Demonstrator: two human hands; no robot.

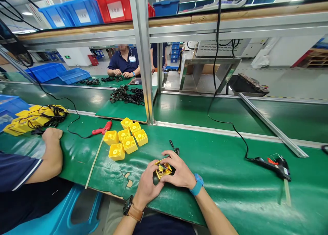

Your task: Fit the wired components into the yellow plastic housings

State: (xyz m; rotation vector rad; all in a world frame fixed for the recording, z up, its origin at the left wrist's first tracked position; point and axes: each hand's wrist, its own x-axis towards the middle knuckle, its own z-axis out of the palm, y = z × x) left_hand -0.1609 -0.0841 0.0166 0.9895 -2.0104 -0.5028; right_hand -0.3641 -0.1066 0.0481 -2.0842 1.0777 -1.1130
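My left hand [148, 184] and my right hand [179, 171] both grip one small yellow box-shaped part [162, 169] near the front edge of the green bench mat [220, 166]. The part's open top shows dark and metal pieces inside. A thin black wire [175, 148] runs away from it just past my right fingers. Both hands have their fingers curled around the part. A cluster of several identical yellow parts [125, 138] lies on the mat to the upper left of my hands.
A black glue gun [275, 165] with its cable lies to the right. A red glue gun [103, 128] lies beside the yellow cluster. A co-worker's arm [51, 153] rests at left near more yellow parts with black cables [36, 119]. Another person sits across the green conveyor [230, 112].
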